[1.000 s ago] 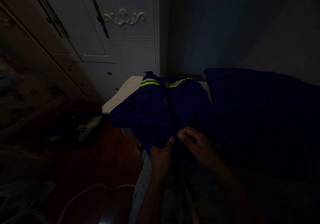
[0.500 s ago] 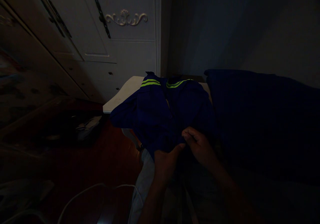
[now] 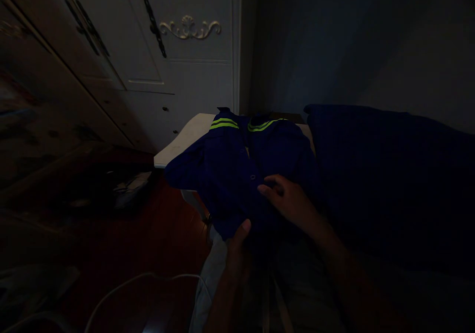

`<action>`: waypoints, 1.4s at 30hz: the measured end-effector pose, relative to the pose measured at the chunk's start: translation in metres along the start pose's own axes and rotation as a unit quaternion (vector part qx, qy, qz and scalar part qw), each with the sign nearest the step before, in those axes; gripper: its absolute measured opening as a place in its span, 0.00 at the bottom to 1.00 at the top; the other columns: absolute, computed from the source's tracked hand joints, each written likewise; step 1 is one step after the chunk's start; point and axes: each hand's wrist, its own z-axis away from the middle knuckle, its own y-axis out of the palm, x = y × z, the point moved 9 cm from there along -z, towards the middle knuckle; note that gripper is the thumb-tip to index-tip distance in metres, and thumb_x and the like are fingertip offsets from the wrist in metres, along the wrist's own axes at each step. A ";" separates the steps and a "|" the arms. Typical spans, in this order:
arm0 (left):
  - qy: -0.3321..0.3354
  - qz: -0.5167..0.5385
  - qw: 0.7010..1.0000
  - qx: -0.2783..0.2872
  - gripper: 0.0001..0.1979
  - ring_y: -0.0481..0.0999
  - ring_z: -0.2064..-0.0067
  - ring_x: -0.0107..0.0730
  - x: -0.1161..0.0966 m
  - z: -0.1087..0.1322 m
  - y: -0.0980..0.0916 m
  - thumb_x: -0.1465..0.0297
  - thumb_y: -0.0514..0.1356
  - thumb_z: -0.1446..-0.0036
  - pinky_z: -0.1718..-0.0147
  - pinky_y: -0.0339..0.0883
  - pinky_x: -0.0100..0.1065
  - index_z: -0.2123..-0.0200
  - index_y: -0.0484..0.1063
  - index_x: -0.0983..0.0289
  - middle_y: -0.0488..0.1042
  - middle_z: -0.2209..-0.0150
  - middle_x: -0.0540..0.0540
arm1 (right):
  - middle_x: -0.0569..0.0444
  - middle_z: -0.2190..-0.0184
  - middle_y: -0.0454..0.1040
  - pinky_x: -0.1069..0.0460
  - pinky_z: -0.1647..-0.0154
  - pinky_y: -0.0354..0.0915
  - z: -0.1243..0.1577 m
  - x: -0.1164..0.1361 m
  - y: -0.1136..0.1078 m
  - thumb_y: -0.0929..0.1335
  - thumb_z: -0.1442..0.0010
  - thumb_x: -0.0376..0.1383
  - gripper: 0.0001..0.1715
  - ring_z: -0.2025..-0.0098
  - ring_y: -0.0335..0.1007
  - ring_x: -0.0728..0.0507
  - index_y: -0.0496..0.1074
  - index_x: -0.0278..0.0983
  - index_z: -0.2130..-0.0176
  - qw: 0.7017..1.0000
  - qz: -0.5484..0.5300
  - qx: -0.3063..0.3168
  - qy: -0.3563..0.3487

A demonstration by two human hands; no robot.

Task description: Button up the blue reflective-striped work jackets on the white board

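A dark blue garment [image 3: 230, 174] with yellow-green stripes near its collar lies spread over a small white table [image 3: 178, 145] and the bed edge. My left hand [image 3: 237, 254] grips the garment's lower hem, thumb on top. Above it, my right hand [image 3: 287, 199] rests on the garment's front beside a small button, its fingers curled and pinching the cloth. The scene is very dark.
A white wardrobe [image 3: 178, 66] with ornate trim stands behind the table. A dark blue pillow [image 3: 378, 160] lies on the bed to the right. A white cable [image 3: 148, 278] runs across the reddish wooden floor, with dim clutter [image 3: 126, 184] at the left.
My right hand has moved up the garment's front, away from my left. My left hand has dropped lower, to the hem. The hands were close together before.
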 end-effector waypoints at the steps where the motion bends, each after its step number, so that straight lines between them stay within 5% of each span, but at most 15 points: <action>1: -0.013 0.019 1.000 0.005 0.32 0.73 0.43 0.52 0.005 0.000 0.001 0.63 0.69 0.52 0.40 0.65 0.49 0.44 0.70 0.64 0.75 0.45 0.61 | 0.53 0.73 0.75 0.52 0.70 0.60 -0.007 0.002 0.000 0.67 0.42 0.55 0.30 0.71 0.71 0.44 0.73 0.37 0.50 0.999 0.042 -0.004 -0.003; 5: -0.058 0.058 0.996 -0.026 0.27 0.74 0.43 0.49 0.021 0.001 -0.011 0.69 0.67 0.49 0.39 0.64 0.47 0.45 0.71 0.66 0.77 0.48 0.62 | 0.52 0.73 0.74 0.53 0.70 0.57 -0.031 0.004 0.002 0.68 0.41 0.43 0.13 0.71 0.69 0.46 0.73 0.36 0.69 0.992 0.116 0.019 -0.040; 10: -0.073 0.037 0.994 -0.076 0.26 0.77 0.47 0.44 0.033 -0.005 -0.051 0.68 0.63 0.43 0.49 0.72 0.40 0.42 0.67 0.65 0.76 0.46 0.62 | 0.59 0.82 0.64 0.55 0.78 0.55 -0.032 -0.014 -0.003 0.67 0.43 0.52 0.23 0.79 0.62 0.50 0.66 0.37 0.77 0.997 -0.075 0.013 -0.027; 13: -0.111 -0.116 0.983 -0.093 0.24 0.81 0.57 0.43 0.037 -0.009 -0.083 0.60 0.60 0.40 0.64 0.75 0.38 0.43 0.68 0.64 0.78 0.50 0.61 | 0.58 0.79 0.68 0.55 0.79 0.59 -0.023 -0.026 -0.004 0.69 0.49 0.55 0.25 0.79 0.63 0.50 0.71 0.36 0.74 0.988 -0.157 -0.005 0.003; 16: -0.151 -0.410 0.899 -0.022 0.29 0.80 0.70 0.42 0.031 -0.002 -0.095 0.47 0.54 0.40 0.76 0.67 0.35 0.56 0.76 0.68 0.81 0.67 0.63 | 0.56 0.78 0.71 0.55 0.80 0.61 -0.016 -0.036 -0.003 0.71 0.51 0.54 0.25 0.79 0.66 0.49 0.75 0.34 0.67 0.978 -0.205 -0.018 0.034; 18: -0.104 -0.589 0.800 0.038 0.29 0.77 0.74 0.40 0.013 0.009 -0.084 0.45 0.57 0.44 0.78 0.63 0.32 0.65 0.78 0.67 0.78 0.75 0.60 | 0.55 0.77 0.73 0.55 0.81 0.61 -0.014 -0.039 -0.003 0.71 0.51 0.52 0.26 0.79 0.66 0.49 0.77 0.33 0.62 0.974 -0.221 -0.022 0.044; 20: -0.058 -0.666 0.739 0.080 0.25 0.75 0.75 0.36 -0.006 0.022 -0.061 0.47 0.62 0.48 0.78 0.60 0.31 0.67 0.79 0.65 0.77 0.77 0.56 | 0.54 0.75 0.75 0.55 0.80 0.61 -0.013 -0.038 -0.004 0.71 0.52 0.50 0.27 0.80 0.65 0.50 0.77 0.33 0.58 0.973 -0.223 -0.026 0.045; 23: 0.009 -0.612 0.784 0.104 0.23 0.75 0.74 0.33 -0.034 0.026 -0.016 0.50 0.57 0.41 0.76 0.64 0.30 0.61 0.78 0.64 0.77 0.74 0.53 | 0.55 0.78 0.74 0.56 0.82 0.58 -0.014 -0.034 -0.006 0.71 0.51 0.49 0.27 0.82 0.61 0.51 0.78 0.32 0.58 0.977 -0.204 -0.044 0.037; 25: 0.162 -0.583 0.795 0.049 0.21 0.78 0.68 0.34 -0.071 0.013 0.014 0.53 0.56 0.39 0.68 0.69 0.32 0.57 0.77 0.63 0.79 0.67 0.55 | 0.55 0.79 0.73 0.56 0.83 0.55 -0.015 -0.029 -0.007 0.71 0.50 0.50 0.27 0.82 0.60 0.51 0.79 0.32 0.59 0.979 -0.194 -0.053 0.029; 26: 0.253 -0.581 0.773 0.025 0.18 0.78 0.62 0.35 -0.088 0.007 0.029 0.57 0.58 0.39 0.61 0.70 0.34 0.54 0.76 0.63 0.79 0.62 0.56 | 0.54 0.79 0.74 0.56 0.83 0.55 -0.016 -0.028 -0.007 0.70 0.50 0.50 0.27 0.82 0.60 0.51 0.79 0.32 0.59 0.980 -0.191 -0.053 0.027; 29: 0.431 -0.631 0.645 0.001 0.17 0.72 0.48 0.40 -0.108 -0.017 0.066 0.68 0.61 0.41 0.46 0.65 0.42 0.48 0.74 0.63 0.74 0.50 0.60 | 0.51 0.72 0.78 0.54 0.80 0.61 -0.018 -0.025 -0.007 0.71 0.51 0.50 0.27 0.80 0.65 0.50 0.79 0.32 0.60 0.980 -0.190 -0.048 0.023; 32: 0.437 -0.734 0.520 -0.003 0.19 0.68 0.45 0.48 -0.102 -0.050 0.085 0.71 0.65 0.44 0.47 0.64 0.47 0.48 0.75 0.63 0.72 0.47 0.62 | 0.50 0.68 0.79 0.54 0.77 0.63 -0.020 -0.027 -0.009 0.70 0.51 0.48 0.26 0.76 0.68 0.48 0.80 0.33 0.58 0.981 -0.189 -0.046 0.008; 35: 0.412 -0.793 0.449 0.008 0.13 0.70 0.49 0.48 -0.100 -0.066 0.093 0.68 0.66 0.44 0.54 0.64 0.46 0.54 0.79 0.59 0.75 0.52 0.59 | 0.50 0.69 0.79 0.54 0.76 0.63 -0.021 -0.031 -0.011 0.69 0.50 0.45 0.26 0.74 0.69 0.47 0.80 0.34 0.56 0.981 -0.188 -0.046 -0.011; 39: 0.439 -0.783 0.438 0.044 0.05 0.71 0.55 0.42 -0.106 -0.061 0.100 0.69 0.63 0.40 0.57 0.61 0.43 0.63 0.80 0.60 0.76 0.60 0.57 | 0.51 0.68 0.79 0.54 0.76 0.63 -0.023 -0.031 -0.010 0.69 0.49 0.43 0.26 0.74 0.68 0.48 0.79 0.35 0.53 0.979 -0.199 -0.039 -0.015; 42: 0.478 -0.728 0.487 0.068 0.05 0.72 0.54 0.40 -0.113 -0.054 0.107 0.70 0.63 0.41 0.55 0.61 0.42 0.62 0.79 0.61 0.77 0.59 0.56 | 0.51 0.68 0.79 0.54 0.77 0.62 -0.023 -0.026 -0.012 0.69 0.49 0.44 0.27 0.75 0.68 0.48 0.79 0.35 0.52 0.979 -0.197 -0.043 -0.019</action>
